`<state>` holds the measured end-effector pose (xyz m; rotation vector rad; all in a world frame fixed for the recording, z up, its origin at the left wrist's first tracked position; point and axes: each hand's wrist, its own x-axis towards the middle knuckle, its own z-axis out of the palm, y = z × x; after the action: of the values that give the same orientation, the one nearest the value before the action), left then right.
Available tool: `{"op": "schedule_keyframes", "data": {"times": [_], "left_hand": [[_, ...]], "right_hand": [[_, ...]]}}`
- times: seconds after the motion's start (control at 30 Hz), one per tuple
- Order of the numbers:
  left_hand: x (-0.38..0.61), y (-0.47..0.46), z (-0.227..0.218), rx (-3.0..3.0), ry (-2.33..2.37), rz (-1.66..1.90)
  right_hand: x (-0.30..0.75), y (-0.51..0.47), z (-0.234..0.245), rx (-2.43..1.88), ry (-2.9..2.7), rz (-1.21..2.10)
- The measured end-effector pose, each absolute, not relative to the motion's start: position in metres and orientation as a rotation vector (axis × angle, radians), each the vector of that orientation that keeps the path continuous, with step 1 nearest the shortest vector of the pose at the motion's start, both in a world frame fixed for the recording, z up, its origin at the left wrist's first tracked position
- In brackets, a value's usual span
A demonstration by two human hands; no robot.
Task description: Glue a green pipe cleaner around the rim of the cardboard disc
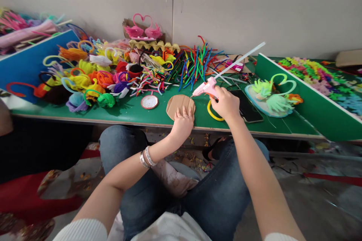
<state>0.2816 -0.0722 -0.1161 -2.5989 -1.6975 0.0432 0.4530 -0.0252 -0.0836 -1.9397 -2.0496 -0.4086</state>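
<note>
My right hand (pixel 226 104) grips a pink glue gun (pixel 206 87) with a long clear glue stick (pixel 240 59) rising from its back. The gun's nozzle touches the upper right edge of a round brown cardboard disc (pixel 178 104) on the green table (pixel 141 115). My left hand (pixel 183 121) lies flat on the disc's near edge, fingers together, pressing it down. A yellow ring (pixel 210 113) sits on the table under my right hand.
A heap of colourful pipe-cleaner figures (pixel 85 79) fills the left of the table, loose pipe cleaners (pixel 195 64) behind. A small round white lid (pixel 149 102) lies left of the disc. A black phone (pixel 247 109) and a green pipe-cleaner piece (pixel 271 96) sit right. A slanted green board (pixel 308 101) borders the right.
</note>
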Motion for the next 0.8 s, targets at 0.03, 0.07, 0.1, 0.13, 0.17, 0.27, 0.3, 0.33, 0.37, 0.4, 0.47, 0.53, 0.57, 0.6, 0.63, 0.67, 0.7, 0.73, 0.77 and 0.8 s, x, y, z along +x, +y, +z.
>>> {"op": "schedule_keyframes", "data": {"times": [0.03,0.07,0.1,0.13,0.17,0.27,0.3,0.33,0.37,0.4,0.47,0.53,0.57,0.6,0.63,0.67,0.7,0.73,0.77,0.8], "left_hand": [[0.2815,-0.0723,-0.1161,-2.599,-1.696,0.044],[0.2815,-0.0723,-0.1160,-2.598,-1.698,0.043],[0.2816,-0.0723,-0.1160,-2.596,-1.701,0.041],[0.2817,-0.0723,-0.1159,-2.594,-1.703,0.042],[0.2818,-0.0723,-0.1159,-2.594,-1.705,0.044],[0.2822,-0.0722,-0.1153,-2.596,-1.703,0.056],[0.2822,-0.0722,-0.1150,-2.596,-1.701,0.058],[0.2822,-0.0723,-0.1146,-2.595,-1.699,0.059],[0.2821,-0.0724,-0.1143,-2.592,-1.695,0.059],[0.2820,-0.0724,-0.1140,-2.589,-1.690,0.061],[0.2817,-0.0725,-0.1139,-2.585,-1.679,0.062],[0.2816,-0.0724,-0.1145,-2.588,-1.678,0.056],[0.2816,-0.0723,-0.1150,-2.591,-1.682,0.051],[0.2816,-0.0721,-0.1155,-2.595,-1.685,0.047],[0.2816,-0.0720,-0.1161,-2.597,-1.688,0.044],[0.2817,-0.0719,-0.1165,-2.598,-1.688,0.043],[0.2818,-0.0718,-0.1169,-2.597,-1.686,0.044],[0.2818,-0.0717,-0.1171,-2.595,-1.683,0.043],[0.2819,-0.0716,-0.1171,-2.592,-1.681,0.043],[0.2819,-0.0716,-0.1170,-2.589,-1.683,0.044]], "right_hand": [[0.4534,-0.0255,-0.0837,-1.939,-2.050,-0.412],[0.4540,-0.0259,-0.0838,-1.938,-2.049,-0.413],[0.4548,-0.0265,-0.0839,-1.938,-2.048,-0.413],[0.4557,-0.0270,-0.0839,-1.938,-2.045,-0.411],[0.4566,-0.0276,-0.0839,-1.939,-2.043,-0.408],[0.4584,-0.0285,-0.0838,-1.937,-2.041,-0.395],[0.4585,-0.0285,-0.0836,-1.935,-2.043,-0.392],[0.4584,-0.0284,-0.0835,-1.933,-2.043,-0.391],[0.4581,-0.0281,-0.0834,-1.932,-2.042,-0.392],[0.4575,-0.0277,-0.0833,-1.931,-2.040,-0.395],[0.4559,-0.0266,-0.0834,-1.928,-2.037,-0.403],[0.4542,-0.0253,-0.0840,-1.929,-2.036,-0.406],[0.4534,-0.0247,-0.0844,-1.931,-2.037,-0.404],[0.4528,-0.0241,-0.0848,-1.935,-2.038,-0.402],[0.4522,-0.0236,-0.0852,-1.938,-2.041,-0.400],[0.4519,-0.0233,-0.0855,-1.941,-2.048,-0.398],[0.4517,-0.0232,-0.0857,-1.944,-2.055,-0.397],[0.4517,-0.0232,-0.0857,-1.947,-2.062,-0.398],[0.4519,-0.0235,-0.0855,-1.951,-2.067,-0.400],[0.4522,-0.0240,-0.0852,-1.954,-2.069,-0.405]]}}
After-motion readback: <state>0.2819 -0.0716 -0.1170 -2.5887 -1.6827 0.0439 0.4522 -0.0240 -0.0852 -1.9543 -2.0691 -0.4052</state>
